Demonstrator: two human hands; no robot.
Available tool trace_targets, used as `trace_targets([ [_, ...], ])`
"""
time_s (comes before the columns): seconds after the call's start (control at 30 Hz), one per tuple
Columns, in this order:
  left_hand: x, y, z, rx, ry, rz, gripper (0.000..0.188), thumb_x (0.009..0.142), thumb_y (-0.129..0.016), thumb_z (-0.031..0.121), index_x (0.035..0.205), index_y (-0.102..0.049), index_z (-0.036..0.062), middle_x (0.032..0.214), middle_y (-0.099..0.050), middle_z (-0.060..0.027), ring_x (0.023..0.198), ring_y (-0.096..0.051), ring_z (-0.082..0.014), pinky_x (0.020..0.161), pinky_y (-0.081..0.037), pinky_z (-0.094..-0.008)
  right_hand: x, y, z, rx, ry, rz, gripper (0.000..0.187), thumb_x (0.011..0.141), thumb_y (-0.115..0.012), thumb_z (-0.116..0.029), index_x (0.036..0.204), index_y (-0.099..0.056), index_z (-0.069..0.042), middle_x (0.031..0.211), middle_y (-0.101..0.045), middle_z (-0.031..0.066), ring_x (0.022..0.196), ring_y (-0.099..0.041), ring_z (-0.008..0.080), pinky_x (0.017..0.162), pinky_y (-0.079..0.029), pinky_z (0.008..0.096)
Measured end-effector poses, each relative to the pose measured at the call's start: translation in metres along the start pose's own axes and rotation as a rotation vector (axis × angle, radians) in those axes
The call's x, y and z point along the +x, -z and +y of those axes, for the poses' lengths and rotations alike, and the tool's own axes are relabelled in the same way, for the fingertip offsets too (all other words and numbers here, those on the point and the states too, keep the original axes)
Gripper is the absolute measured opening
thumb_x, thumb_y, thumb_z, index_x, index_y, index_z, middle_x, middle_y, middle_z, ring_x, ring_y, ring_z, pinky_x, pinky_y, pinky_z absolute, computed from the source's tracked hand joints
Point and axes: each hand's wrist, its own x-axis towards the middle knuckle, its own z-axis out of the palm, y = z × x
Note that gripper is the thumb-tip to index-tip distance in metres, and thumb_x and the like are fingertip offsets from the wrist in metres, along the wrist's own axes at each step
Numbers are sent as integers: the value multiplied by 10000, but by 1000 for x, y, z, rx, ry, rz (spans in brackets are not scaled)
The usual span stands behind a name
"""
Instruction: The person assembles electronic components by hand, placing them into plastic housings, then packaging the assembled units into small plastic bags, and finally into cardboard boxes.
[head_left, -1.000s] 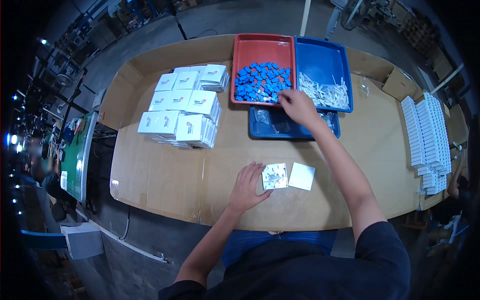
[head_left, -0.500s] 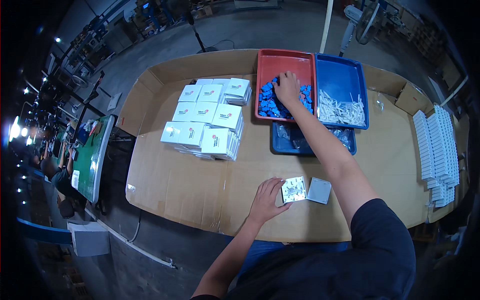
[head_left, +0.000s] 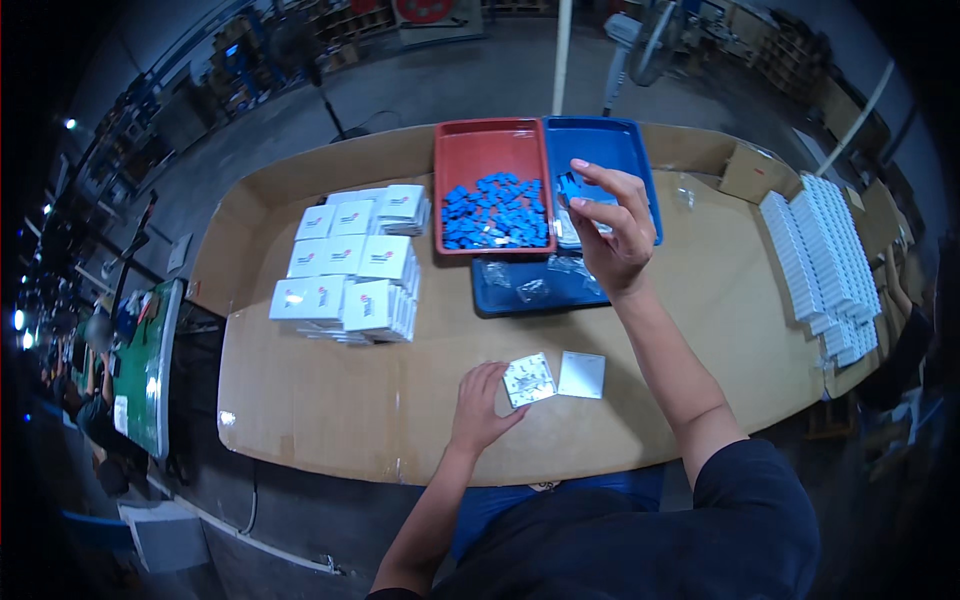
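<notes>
My right hand (head_left: 612,232) is raised above the trays, its fingers pinched on a small blue plastic piece (head_left: 571,189). Behind it stands a red tray (head_left: 487,150) with several blue pieces (head_left: 496,211), and a blue tray (head_left: 610,145) partly hidden by the hand. My left hand (head_left: 482,405) rests flat on the table, its fingertips touching a white square plate (head_left: 528,380) that shows its inner side. A second white square plate (head_left: 581,375) lies just to the right of it.
A stack of several white boxes (head_left: 352,265) stands at the left of the wooden table (head_left: 320,400). A lower blue tray (head_left: 535,285) holds small clear bags. Rows of white plates (head_left: 818,260) and a cardboard box (head_left: 750,172) sit at the right.
My right hand has come out of the red tray and lifted toward me with a blue piece. My left hand has stayed by the white plate.
</notes>
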Motion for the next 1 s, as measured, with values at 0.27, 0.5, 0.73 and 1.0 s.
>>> trace_targets([
  [0.27,-6,-2,5,4,68,-32,764,746,-894,314,1368,-557,25,1376,-600,-173,1320,-530,-386,1151,-381,-532,-19,63,-39,435,-725,0,257,963,-725,19,1177,-582,11,1082,-749,190,955,-733,210,805,-598,299],
  [0.5,-10,-1,8,45,159,-123,832,774,-874,331,1465,-503,52,1448,-571,-173,1400,-481,-409,1210,-309,-584,-63,77,-62,783,-1442,110,356,977,-711,-19,1315,-603,21,1139,-739,184,981,-766,263,840,-645,336],
  [0.73,-19,-13,-3,52,152,-62,878,767,-885,325,1487,-482,25,1483,-556,-172,1464,-433,-428,1234,-280,-588,-132,67,-94,705,-1620,-117,428,939,-716,68,1346,-584,65,1186,-713,166,1058,-748,257,910,-626,327],
  [1.0,-19,-8,-3,-8,210,-34,860,770,-884,344,1478,-496,47,1467,-574,-170,1457,-453,-399,1237,-290,-569,-229,51,-111,520,-1373,-587,487,926,-686,69,1405,-614,13,1156,-732,105,1059,-719,173,874,-593,289],
])
